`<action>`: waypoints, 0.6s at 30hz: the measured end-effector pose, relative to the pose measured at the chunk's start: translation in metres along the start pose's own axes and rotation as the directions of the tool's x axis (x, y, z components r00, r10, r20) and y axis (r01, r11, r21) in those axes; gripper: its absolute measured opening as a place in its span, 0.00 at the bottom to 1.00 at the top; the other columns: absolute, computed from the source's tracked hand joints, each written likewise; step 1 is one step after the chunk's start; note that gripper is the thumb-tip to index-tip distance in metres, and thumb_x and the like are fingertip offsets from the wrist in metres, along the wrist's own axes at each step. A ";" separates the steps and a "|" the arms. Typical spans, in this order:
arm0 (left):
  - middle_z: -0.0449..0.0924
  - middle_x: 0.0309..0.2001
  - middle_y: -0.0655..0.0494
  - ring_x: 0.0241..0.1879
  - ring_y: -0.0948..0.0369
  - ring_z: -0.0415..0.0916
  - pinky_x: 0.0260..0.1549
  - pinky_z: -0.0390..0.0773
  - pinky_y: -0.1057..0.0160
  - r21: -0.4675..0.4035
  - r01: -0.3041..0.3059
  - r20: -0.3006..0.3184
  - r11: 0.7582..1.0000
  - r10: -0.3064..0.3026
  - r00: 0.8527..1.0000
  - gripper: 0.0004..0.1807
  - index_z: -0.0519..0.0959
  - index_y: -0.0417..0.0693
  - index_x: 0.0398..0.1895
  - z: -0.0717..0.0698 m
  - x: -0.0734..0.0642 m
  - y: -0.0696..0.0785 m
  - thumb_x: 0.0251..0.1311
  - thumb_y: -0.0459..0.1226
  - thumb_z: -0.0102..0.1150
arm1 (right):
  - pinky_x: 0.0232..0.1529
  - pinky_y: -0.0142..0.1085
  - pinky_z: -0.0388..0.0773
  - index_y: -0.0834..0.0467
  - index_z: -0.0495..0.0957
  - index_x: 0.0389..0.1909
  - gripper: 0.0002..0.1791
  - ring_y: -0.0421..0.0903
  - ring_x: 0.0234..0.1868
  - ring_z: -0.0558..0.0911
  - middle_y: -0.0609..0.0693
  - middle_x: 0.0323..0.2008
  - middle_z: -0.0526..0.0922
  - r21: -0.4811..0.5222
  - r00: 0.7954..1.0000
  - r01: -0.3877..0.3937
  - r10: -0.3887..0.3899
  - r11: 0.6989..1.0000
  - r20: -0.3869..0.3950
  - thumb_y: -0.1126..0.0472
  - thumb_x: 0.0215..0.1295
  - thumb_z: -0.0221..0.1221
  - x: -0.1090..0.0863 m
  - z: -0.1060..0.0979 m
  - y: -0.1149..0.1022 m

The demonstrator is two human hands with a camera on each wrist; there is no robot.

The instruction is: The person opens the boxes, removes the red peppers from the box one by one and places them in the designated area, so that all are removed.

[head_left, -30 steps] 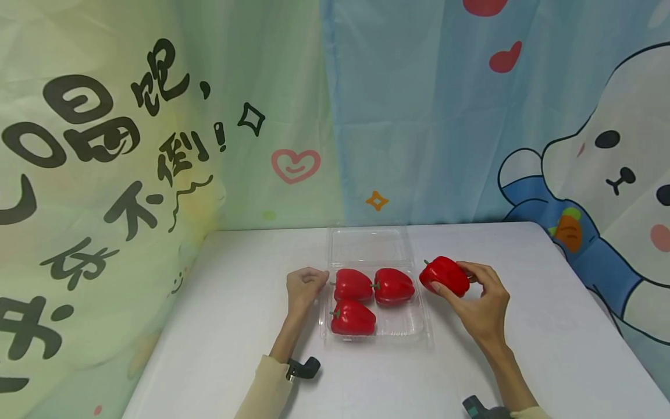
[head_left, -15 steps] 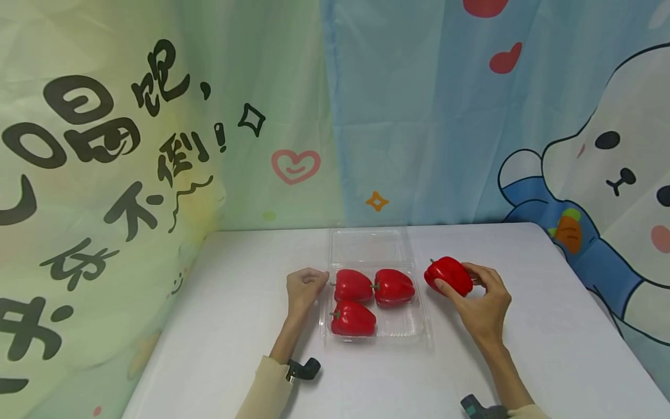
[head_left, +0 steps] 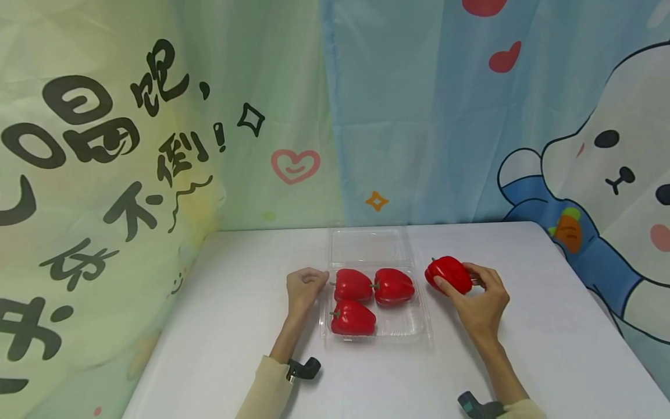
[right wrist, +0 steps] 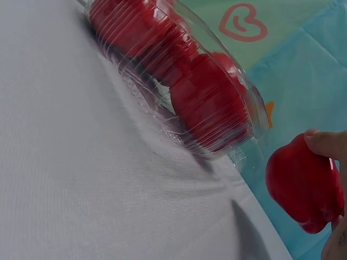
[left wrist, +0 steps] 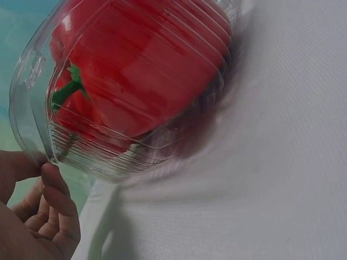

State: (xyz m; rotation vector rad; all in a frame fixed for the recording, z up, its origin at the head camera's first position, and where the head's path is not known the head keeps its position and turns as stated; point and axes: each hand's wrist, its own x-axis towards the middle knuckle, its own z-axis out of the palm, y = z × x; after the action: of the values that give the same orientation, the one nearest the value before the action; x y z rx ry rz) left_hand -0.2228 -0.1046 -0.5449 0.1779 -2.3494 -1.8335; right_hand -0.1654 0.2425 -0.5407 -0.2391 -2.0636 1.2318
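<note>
A clear plastic clamshell box lies with its lid folded back on the white table. Inside sit three red bell peppers: one at back left, one at back right and one at front left. My left hand pinches the box's left rim between thumb and forefinger, as the left wrist view shows. To the right of the box, my right hand grips another red bell pepper by its base end, its green stem pointing left. In the right wrist view this pepper appears above the table surface.
The box's lid lies toward the back edge of the table. Behind hangs a printed curtain with letters, hearts and a cartoon bear. Dark wrist cameras sit on both forearms, the left one near the table's front.
My right hand has shifted slightly to the right with the bell pepper, away from the box, then come almost to a halt. The left hand and the box have stayed in place.
</note>
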 end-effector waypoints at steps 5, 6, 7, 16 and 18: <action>0.88 0.26 0.38 0.24 0.60 0.80 0.24 0.76 0.69 -0.003 -0.001 0.002 1.000 0.001 1.000 0.12 0.88 0.36 0.31 0.000 0.001 0.000 0.68 0.37 0.70 | 0.52 0.27 0.73 0.62 0.85 0.61 0.32 0.36 0.51 0.76 0.60 0.58 0.87 -0.007 1.000 -0.023 0.023 1.000 -0.020 0.62 0.54 0.82 0.001 0.002 0.001; 0.88 0.27 0.37 0.24 0.59 0.81 0.24 0.76 0.69 -0.005 -0.001 0.000 1.000 0.001 1.000 0.12 0.88 0.36 0.31 0.001 0.001 0.000 0.68 0.37 0.71 | 0.52 0.27 0.73 0.62 0.85 0.61 0.32 0.36 0.51 0.76 0.60 0.58 0.87 -0.008 0.999 -0.028 0.027 1.000 -0.024 0.61 0.54 0.82 0.001 0.002 0.001; 0.88 0.27 0.37 0.25 0.58 0.81 0.24 0.76 0.69 -0.005 0.001 -0.001 1.000 -0.001 1.000 0.12 0.88 0.36 0.31 0.001 0.001 0.001 0.67 0.37 0.71 | 0.52 0.26 0.72 0.62 0.85 0.61 0.32 0.37 0.51 0.77 0.60 0.58 0.87 -0.011 0.999 -0.032 0.032 0.999 -0.028 0.61 0.55 0.82 0.002 0.002 0.001; 0.88 0.26 0.40 0.24 0.61 0.80 0.26 0.77 0.68 -0.005 0.021 0.007 1.000 -0.021 1.000 0.11 0.88 0.38 0.31 0.000 0.000 0.000 0.68 0.38 0.71 | 0.50 0.17 0.72 0.61 0.84 0.63 0.32 0.33 0.54 0.74 0.59 0.60 0.86 -0.043 0.995 -0.088 0.086 0.995 -0.049 0.59 0.57 0.82 0.005 0.009 0.003; 0.88 0.26 0.39 0.24 0.60 0.80 0.26 0.77 0.68 -0.010 0.014 0.007 1.000 -0.014 1.000 0.11 0.88 0.37 0.31 0.000 0.000 -0.001 0.68 0.37 0.71 | 0.50 0.15 0.71 0.61 0.84 0.63 0.32 0.33 0.54 0.73 0.58 0.60 0.85 -0.042 0.994 -0.103 0.101 0.994 -0.053 0.58 0.58 0.81 0.006 0.012 0.004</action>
State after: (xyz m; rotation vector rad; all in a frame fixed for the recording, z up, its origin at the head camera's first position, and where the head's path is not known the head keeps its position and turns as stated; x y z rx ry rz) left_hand -0.2229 -0.1050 -0.5463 0.1870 -2.3491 -1.8549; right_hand -0.1785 0.2397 -0.5449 -0.3970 -2.0588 1.2281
